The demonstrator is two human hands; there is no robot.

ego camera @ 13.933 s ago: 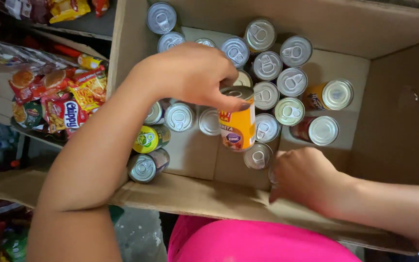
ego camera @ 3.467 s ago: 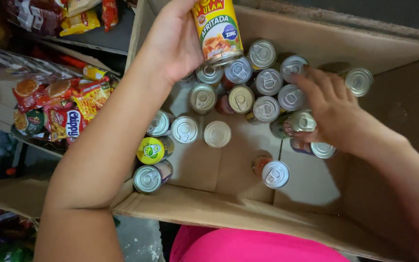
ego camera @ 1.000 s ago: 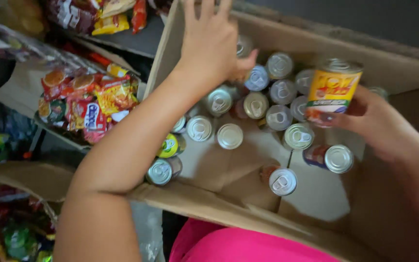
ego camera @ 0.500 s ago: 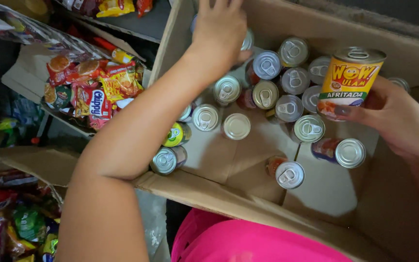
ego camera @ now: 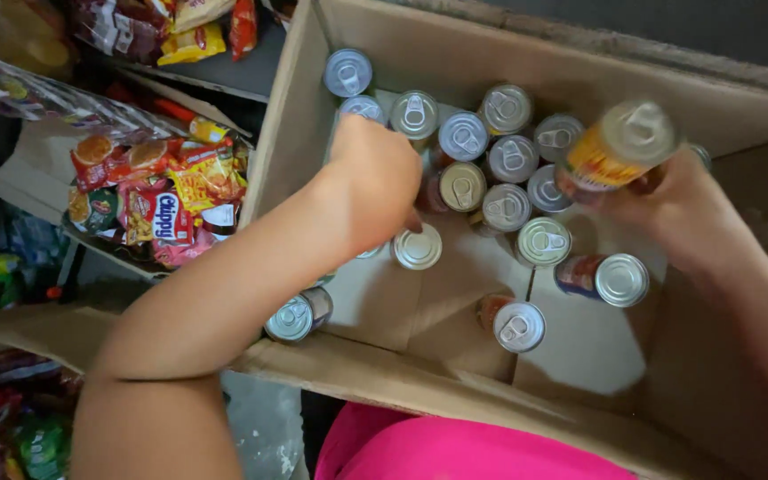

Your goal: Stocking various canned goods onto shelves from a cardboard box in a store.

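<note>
Two hands in a cardboard box (ego camera: 526,53) of cans, one can lifted.
Right hand (ego camera: 682,209) grips an orange-yellow labelled can (ego camera: 620,147), fingers wrapped round its lower body, can tilted and blurred, raised above the packed cans (ego camera: 491,147) at the box's far side. Left hand (ego camera: 380,182) is knuckles-up, fingers curled down among the cans at the left wall; what they grasp is hidden, cannot tell. Just beside those fingertips stands a silver-topped can (ego camera: 417,246); nearer the wrist a can lying on its side (ego camera: 298,316). Below the right fingers, two loose cans (ego camera: 611,278) on bare box floor. Snack packets (ego camera: 157,191) sit outside, left of the box.
</note>
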